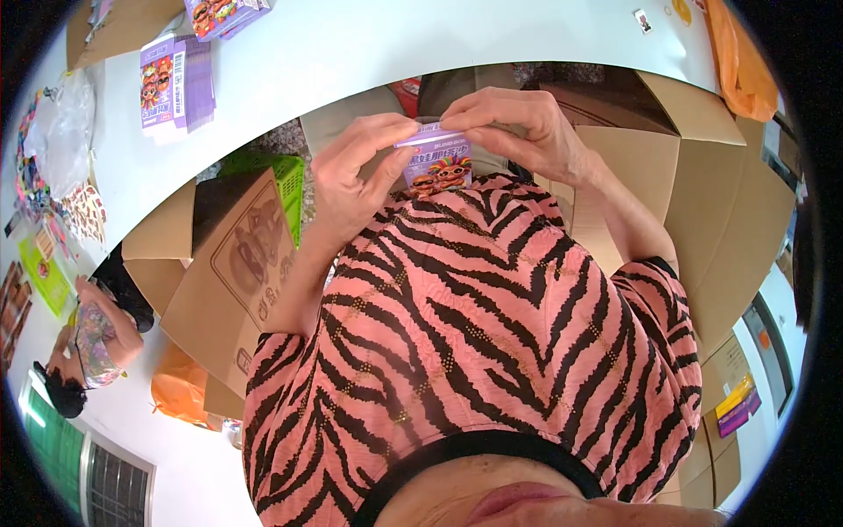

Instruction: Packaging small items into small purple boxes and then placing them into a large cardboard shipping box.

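A small purple box [439, 169] with colourful cartoon figures on its front is held upright in front of my chest. My left hand [358, 167] grips its top left corner between thumb and fingers. At the top right corner, my right hand [525, 132] pinches the upper edge, fingertips pressed along the flap. Both hands are closed on the box, just off the near edge of the white table [351, 57]. On the table to the left stand a stack of similar purple flat boxes [195, 83] and a second purple stack [226, 18] beyond it.
Large cardboard boxes [233, 263] stand at my left, and an open carton [628, 176] at my right. A green crate [290, 184] sits under the table edge. Orange bags [742, 66] hang at the right. Clear plastic [66, 132] lies far left, near another person [97, 338].
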The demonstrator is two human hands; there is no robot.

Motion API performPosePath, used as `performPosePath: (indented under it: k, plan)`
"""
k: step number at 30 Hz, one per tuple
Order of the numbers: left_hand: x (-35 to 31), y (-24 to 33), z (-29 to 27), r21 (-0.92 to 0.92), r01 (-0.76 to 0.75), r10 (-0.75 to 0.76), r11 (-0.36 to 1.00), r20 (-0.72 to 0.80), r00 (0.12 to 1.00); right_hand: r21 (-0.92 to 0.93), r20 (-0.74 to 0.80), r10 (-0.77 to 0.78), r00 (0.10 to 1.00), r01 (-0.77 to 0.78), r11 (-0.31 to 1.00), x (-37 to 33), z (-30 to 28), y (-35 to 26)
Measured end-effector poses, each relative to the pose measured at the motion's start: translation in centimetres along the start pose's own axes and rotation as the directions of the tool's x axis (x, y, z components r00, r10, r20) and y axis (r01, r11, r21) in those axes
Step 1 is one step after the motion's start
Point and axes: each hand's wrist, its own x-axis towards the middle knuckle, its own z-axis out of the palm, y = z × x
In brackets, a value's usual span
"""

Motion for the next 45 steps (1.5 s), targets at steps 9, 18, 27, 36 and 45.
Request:
performPosePath:
  k: [9,18,27,36,45]
  plan:
    - [-0.6,-0.3,0.5,-0.063,-0.006,0.007,0.998,0.017,1.0,0.129,0.0,0.028,1.0,-0.028,0.991,-1.0,0.8,0.8]
    - [-0.9,-0.9,0.7,-0.02,-0.016,0.015,1.0,-0.032,0.999,-0.053,-0.048,0.024,0.999,-0.026,0.998,-0.7,1.5,0.6]
    - [-0.6,0.0,2.0,-0.131,0.229,-0.235,0.965,-0.037,0.971,0.222,-0.247,0.274,0.929,-0.221,0.95,-0.1,1.9,0.5]
    - [4.7,-0.1,-0.4,0.327,0.064,0.047,0.943,-0.321,0.946,0.351,-0.358,0.162,0.919,-0.028,0.936,8.3,2.1,-0.1]
    - [12.3,-4.1,-10.9,0.732,0.254,0.238,0.632,-0.496,0.835,0.311,-0.267,0.14,0.954,-0.052,0.949,9.4,3.1,0.8]
